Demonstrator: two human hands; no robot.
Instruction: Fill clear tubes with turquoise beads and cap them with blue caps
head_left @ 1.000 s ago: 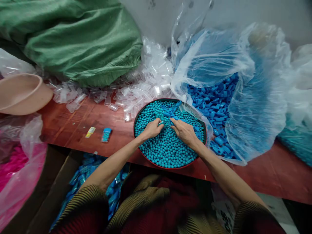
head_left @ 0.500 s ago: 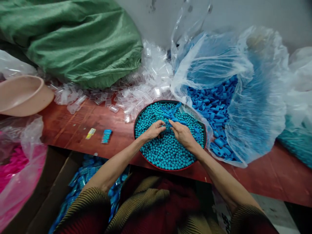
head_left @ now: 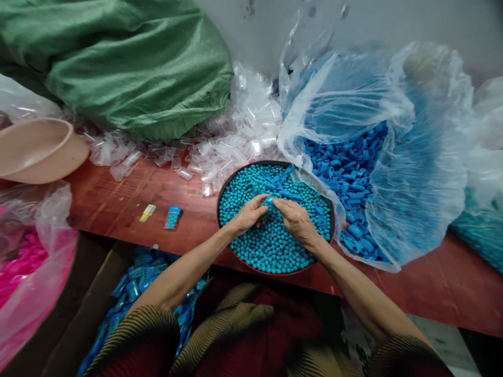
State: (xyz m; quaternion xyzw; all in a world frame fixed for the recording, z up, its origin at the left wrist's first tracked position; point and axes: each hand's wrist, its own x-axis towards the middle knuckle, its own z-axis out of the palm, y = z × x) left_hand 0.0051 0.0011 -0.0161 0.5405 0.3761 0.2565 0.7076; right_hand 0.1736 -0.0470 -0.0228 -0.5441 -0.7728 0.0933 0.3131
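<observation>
A round dark bowl with a red rim (head_left: 251,268) sits at the table's front edge, full of small teal balls (head_left: 271,246). Several blue plastic caps (head_left: 281,183) lie on top at its far side. My left hand (head_left: 247,215) and my right hand (head_left: 295,219) meet over the middle of the bowl. Their fingertips pinch together on one small blue piece (head_left: 269,200), which they hold between them just above the balls.
A clear bag of blue caps (head_left: 353,167) lies open right of the bowl. Clear plastic tubes (head_left: 231,146) are heaped behind it, beside a green sack (head_left: 129,63). A beige basin (head_left: 35,149) and pink bag (head_left: 23,267) stand left. One filled tube (head_left: 173,217) lies on the red table.
Both hands have drawn closer together and lifted slightly off the balls, now joined on the small blue piece. The view has shifted a little.
</observation>
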